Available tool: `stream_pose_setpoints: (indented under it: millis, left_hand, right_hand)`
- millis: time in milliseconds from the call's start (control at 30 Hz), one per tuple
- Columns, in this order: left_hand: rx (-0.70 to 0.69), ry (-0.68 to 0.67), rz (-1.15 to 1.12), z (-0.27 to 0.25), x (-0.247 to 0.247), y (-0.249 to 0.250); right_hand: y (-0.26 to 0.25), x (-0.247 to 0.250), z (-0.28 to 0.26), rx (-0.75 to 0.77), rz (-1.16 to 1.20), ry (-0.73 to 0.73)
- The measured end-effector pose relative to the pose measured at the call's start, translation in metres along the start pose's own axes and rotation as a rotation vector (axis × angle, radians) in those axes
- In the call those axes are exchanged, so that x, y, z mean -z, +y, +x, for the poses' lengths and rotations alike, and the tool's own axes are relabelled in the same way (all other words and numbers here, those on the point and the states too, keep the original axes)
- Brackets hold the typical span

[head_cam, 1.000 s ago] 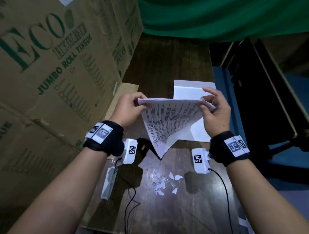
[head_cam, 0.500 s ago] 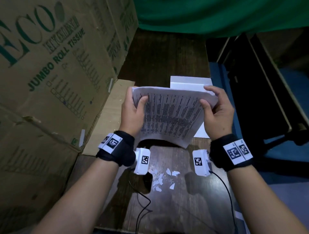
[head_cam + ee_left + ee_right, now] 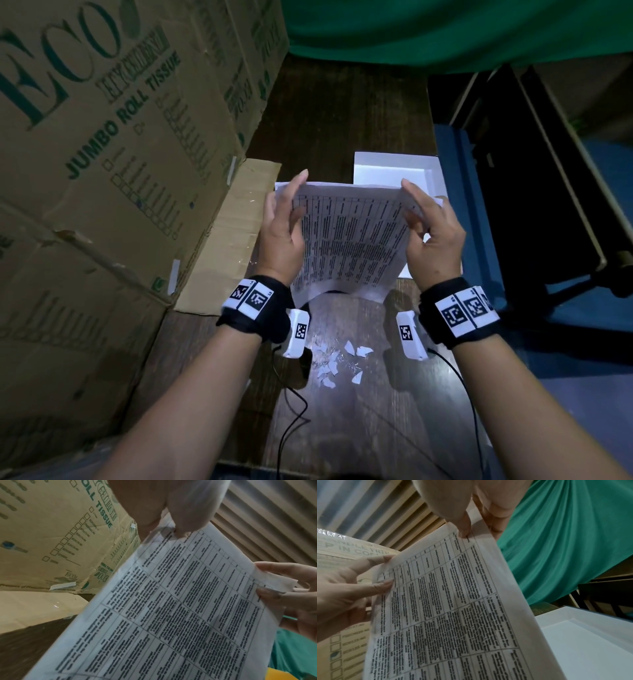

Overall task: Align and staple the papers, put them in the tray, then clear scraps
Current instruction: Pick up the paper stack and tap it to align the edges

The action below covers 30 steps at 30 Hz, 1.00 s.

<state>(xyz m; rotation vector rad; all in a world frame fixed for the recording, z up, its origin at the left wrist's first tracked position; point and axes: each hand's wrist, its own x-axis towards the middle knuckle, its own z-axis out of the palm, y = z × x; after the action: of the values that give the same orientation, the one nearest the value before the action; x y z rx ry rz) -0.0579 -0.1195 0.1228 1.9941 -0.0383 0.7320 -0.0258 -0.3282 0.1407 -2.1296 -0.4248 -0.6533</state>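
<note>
The dark wood worktop (image 3: 346, 113) runs away from me, hemmed on my left by a tall cardboard box (image 3: 113, 164) printed for jumbo roll tissue, with a green cloth (image 3: 445, 27) hanging across the far end. The white tray (image 3: 394, 168) sits on the worktop straight ahead and a little to my right, just beyond the sheets I hold, so my right hand is the nearer one to it. I hold the stack of printed papers (image 3: 352, 240) up off the worktop between both hands, its top edge running left to right and its lower edge sagging toward me in a curve. My left hand (image 3: 281, 233) takes the upper left corner, thumb on the printed face and fingers (image 3: 373, 586) spread along the side edge and behind. My right hand (image 3: 433, 236) pinches the upper right corner the same way, thumb in front, fingers behind. At that right corner the sheets look fanned a little, so I judge the stack is not yet square. I see no staple in it, and no stapler in any view. The torn paper scraps (image 3: 337, 363) lie in a small scatter on the worktop below the papers, between my wrists and closer to me, well apart from the tray. To my mind, squaring the edges comes first.
</note>
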Motion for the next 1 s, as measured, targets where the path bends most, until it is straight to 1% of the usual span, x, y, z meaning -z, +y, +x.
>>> stream_pose_setpoints:
  millis: [167,233,300,333,433,467,500,533,600,633,667,700,733,800,867,900,933,1000]
  left_hand:
    - [-0.032,-0.003,-0.025,0.004,0.003,0.004]
    - [-0.018,-0.008,-0.033,0.007,0.005,0.0]
    - [0.049,-0.03,-0.033,0.004,0.005,-0.004]
    - [0.106,-0.046,-0.063,0.002,0.005,-0.005]
    - [0.367,-0.118,-0.218,-0.002,0.0,-0.013]
    - [0.447,-0.139,-0.26,0.001,-0.001,-0.015]
    - [0.496,-0.155,-0.295,0.005,-0.002,-0.016]
    - [0.514,-0.169,-0.298,0.01,-0.001,-0.014]
    - [0.497,-0.187,-0.228,0.023,0.006,-0.008]
    - [0.482,-0.178,-0.191,0.03,0.012,-0.007]
    - [0.469,-0.162,-0.158,0.037,0.019,-0.007]
    - [0.45,-0.142,-0.123,0.044,0.026,-0.01]
    - [0.429,-0.12,-0.084,0.049,0.036,-0.013]
    - [0.393,-0.074,-0.031,0.056,0.058,-0.02]
    - [0.372,-0.025,-0.033,0.061,0.08,-0.027]
    - [0.363,0.001,-0.043,0.064,0.091,-0.03]
    - [0.353,0.021,-0.046,0.065,0.101,-0.032]
    - [0.336,0.044,-0.005,0.068,0.119,-0.04]
  right_hand:
    - [-0.002,0.0,0.007,0.03,0.043,0.008]
    - [-0.003,0.001,0.009,0.047,0.048,0.005]
    - [-0.002,0.0,0.008,0.032,0.045,0.015]
    - [0.0,-0.001,0.007,0.011,0.045,0.017]
    - [0.004,-0.004,0.009,-0.067,0.078,0.027]
    - [0.005,-0.004,0.01,-0.088,0.085,0.047]
    - [0.005,-0.004,0.01,-0.113,0.081,0.085]
    - [0.003,-0.004,0.008,-0.147,0.074,0.142]
    - [-0.002,-0.008,-0.004,-0.211,0.073,0.277]
    - [-0.008,-0.013,-0.014,-0.22,0.07,0.312]
    - [-0.016,-0.02,-0.026,-0.224,0.07,0.289]
    - [-0.024,-0.029,-0.041,-0.231,0.085,0.2]
    - [-0.031,-0.042,-0.056,-0.262,0.112,0.056]
    - [-0.046,-0.074,-0.085,-0.363,0.101,-0.341]
    - [-0.057,-0.113,-0.114,-0.419,0.005,-0.764]
    - [-0.065,-0.131,-0.125,-0.428,-0.037,-0.938]
    - [-0.076,-0.147,-0.135,-0.403,-0.082,-1.057]
    - [-0.099,-0.172,-0.151,-0.322,-0.147,-1.184]
